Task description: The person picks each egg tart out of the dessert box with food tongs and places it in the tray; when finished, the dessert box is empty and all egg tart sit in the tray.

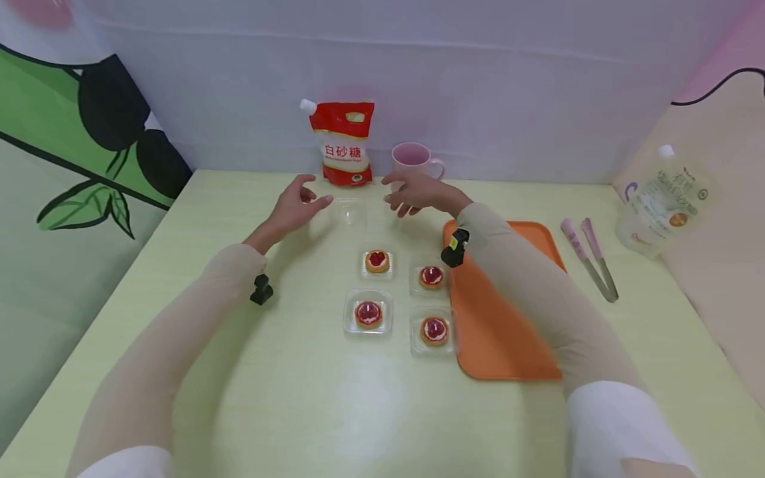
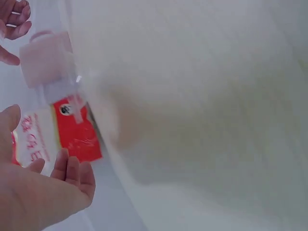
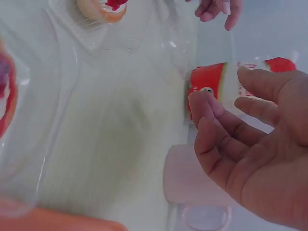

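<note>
My left hand [image 1: 295,207] is to the left of a small clear plastic box [image 1: 349,214], thumb and fingers spread apart with nothing between them. On the other side, my right hand [image 1: 421,192] hovers in front of a pink mug [image 1: 411,154], its fingers loosely bent and holding nothing. Behind the box stands a red and white sugar pouch [image 1: 348,147] with a white cap. Nearer to me, several fruit-topped tarts sit in clear plastic boxes, among them a front-left tart [image 1: 368,313] and a back-left tart [image 1: 377,261]. The right wrist view also catches the mug [image 3: 195,175] below my fingers.
An orange tray [image 1: 502,318] lies at the right, partly under my right forearm. Beyond it are metal tongs [image 1: 592,259] with pink handles. A translucent pouch [image 1: 666,206] leans at the right edge. A pale cloth wall [image 1: 478,86] closes off the back of the table.
</note>
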A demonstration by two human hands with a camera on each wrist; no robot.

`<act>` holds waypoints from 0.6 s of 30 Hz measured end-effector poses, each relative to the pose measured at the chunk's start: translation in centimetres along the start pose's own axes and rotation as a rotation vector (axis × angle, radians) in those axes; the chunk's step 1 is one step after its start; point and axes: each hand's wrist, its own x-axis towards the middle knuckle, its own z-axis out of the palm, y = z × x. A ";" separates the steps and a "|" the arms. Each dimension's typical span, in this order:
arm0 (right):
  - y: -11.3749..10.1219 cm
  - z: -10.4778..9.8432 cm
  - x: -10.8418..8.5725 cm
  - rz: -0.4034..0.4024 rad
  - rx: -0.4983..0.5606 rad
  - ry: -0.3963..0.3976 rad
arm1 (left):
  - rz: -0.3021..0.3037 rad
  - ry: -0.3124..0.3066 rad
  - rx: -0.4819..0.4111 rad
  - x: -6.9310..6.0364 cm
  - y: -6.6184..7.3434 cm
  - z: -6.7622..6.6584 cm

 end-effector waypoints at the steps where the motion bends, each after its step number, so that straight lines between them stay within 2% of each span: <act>1: 0.0 -0.3 -0.5 -0.017 -0.001 0.008 | 0.024 0.012 0.016 -0.1 0.5 0.1; 4: 0.4 -0.7 -2.6 -0.082 -0.007 0.046 | 0.085 -0.005 0.089 -0.9 2.1 0.7; 6: 0.7 -0.6 -4.2 -0.126 -0.027 0.071 | 0.123 -0.050 0.135 -1.5 3.0 1.2; 8: 1.7 -0.4 -5.8 -0.149 -0.064 0.101 | 0.159 -0.113 0.169 -1.8 3.9 2.4; 13: 3.9 0.6 -8.9 -0.162 -0.140 0.148 | 0.261 -0.255 0.261 -2.4 6.0 5.2; 18: 5.5 1.6 -10.6 -0.150 -0.169 0.129 | 0.369 -0.364 0.356 -3.2 7.9 7.5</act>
